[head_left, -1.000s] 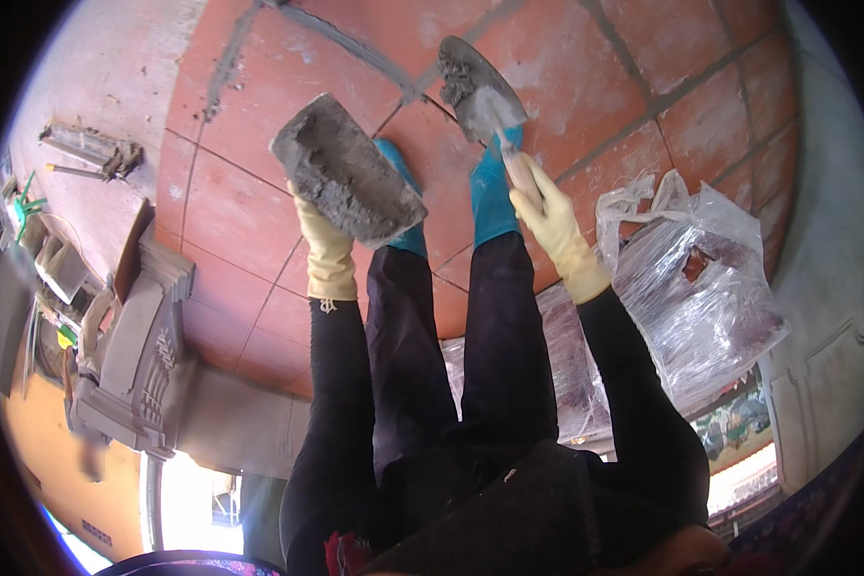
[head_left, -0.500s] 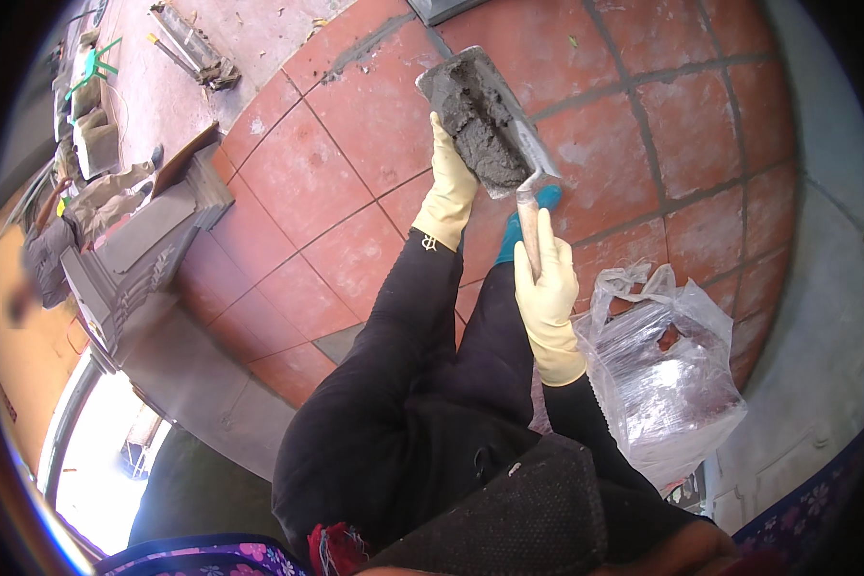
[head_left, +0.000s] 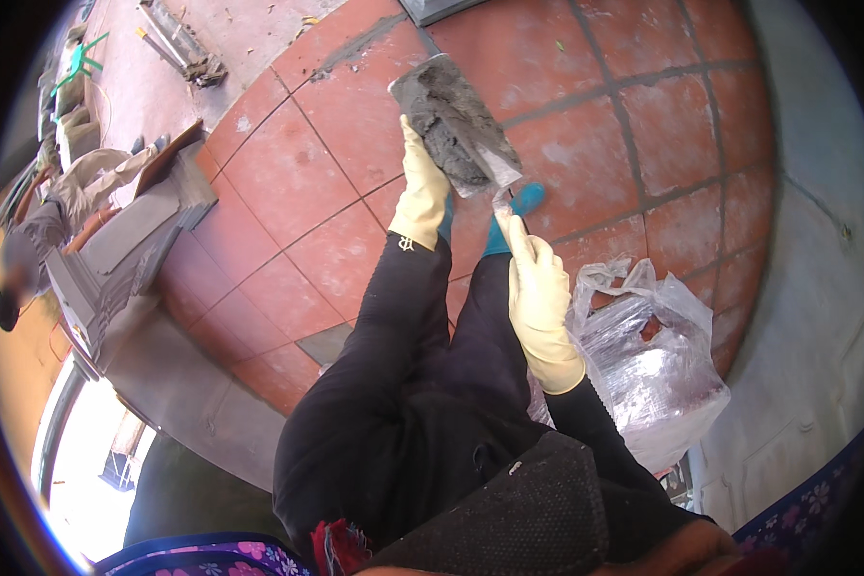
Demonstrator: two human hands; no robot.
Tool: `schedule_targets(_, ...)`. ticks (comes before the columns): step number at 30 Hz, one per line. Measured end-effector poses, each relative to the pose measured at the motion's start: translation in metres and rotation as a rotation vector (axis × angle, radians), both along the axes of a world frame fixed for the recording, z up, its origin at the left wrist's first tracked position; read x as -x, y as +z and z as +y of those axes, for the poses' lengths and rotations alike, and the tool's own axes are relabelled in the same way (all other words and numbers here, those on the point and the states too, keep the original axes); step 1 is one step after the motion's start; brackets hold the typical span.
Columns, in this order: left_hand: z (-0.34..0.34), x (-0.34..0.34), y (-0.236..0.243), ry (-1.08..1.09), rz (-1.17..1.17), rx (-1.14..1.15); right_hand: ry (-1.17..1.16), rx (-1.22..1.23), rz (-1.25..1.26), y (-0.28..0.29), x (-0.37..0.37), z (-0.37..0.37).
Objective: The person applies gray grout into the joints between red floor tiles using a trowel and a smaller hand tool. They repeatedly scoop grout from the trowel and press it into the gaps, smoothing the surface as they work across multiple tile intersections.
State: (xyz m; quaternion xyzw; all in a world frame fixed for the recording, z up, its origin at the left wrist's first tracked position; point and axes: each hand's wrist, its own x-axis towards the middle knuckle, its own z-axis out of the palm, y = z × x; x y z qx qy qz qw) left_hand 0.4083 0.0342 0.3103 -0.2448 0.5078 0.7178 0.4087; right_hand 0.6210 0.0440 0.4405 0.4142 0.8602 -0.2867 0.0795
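Note:
My left hand (head_left: 420, 197), in a cream rubber glove, grips the near left edge of a small rectangular tile (head_left: 396, 92). Its thumb lies along the side, and its other fingers are hidden beneath. Wet grey mortar (head_left: 449, 120) coats the tile's upper face. In my gloved right hand (head_left: 541, 312) is a trowel (head_left: 499, 169), its pale blade against the mortar at the tile's near right end. That hand's fingers wrap round the worn handle.
Below lies a floor of red tiles (head_left: 298, 163) with grey joints. A plastic-wrapped bundle (head_left: 658, 365) sits by my right forearm. Stacked grey tiles (head_left: 144, 226) stand at left, with another person (head_left: 29, 250) beside them. A grey block (head_left: 437, 8) is at the far edge.
The trowel blade has swept across the mortar, leaving it smoother where a dark groove ran. Tile and both hands have shifted slightly left in view. A person at the left shows more.

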Motion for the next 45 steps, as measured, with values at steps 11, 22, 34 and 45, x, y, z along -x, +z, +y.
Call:
schedule_targets(11,-0.033,0.013,-0.005,-0.044,0.05,-0.057,0.119,-0.115,0.01,-0.006,-0.021,-0.021)
schedule_targets(22,-0.047,0.017,-0.005,-0.111,0.101,0.126,0.1,-0.185,0.134,-0.006,-0.036,-0.025)
schedule_targets(34,-0.046,0.027,0.002,-0.079,0.053,0.16,0.152,-0.184,0.087,-0.003,-0.054,-0.026)
schedule_targets(45,-0.039,0.064,0.008,0.019,0.155,0.159,0.102,-0.128,0.159,0.006,-0.074,-0.031)
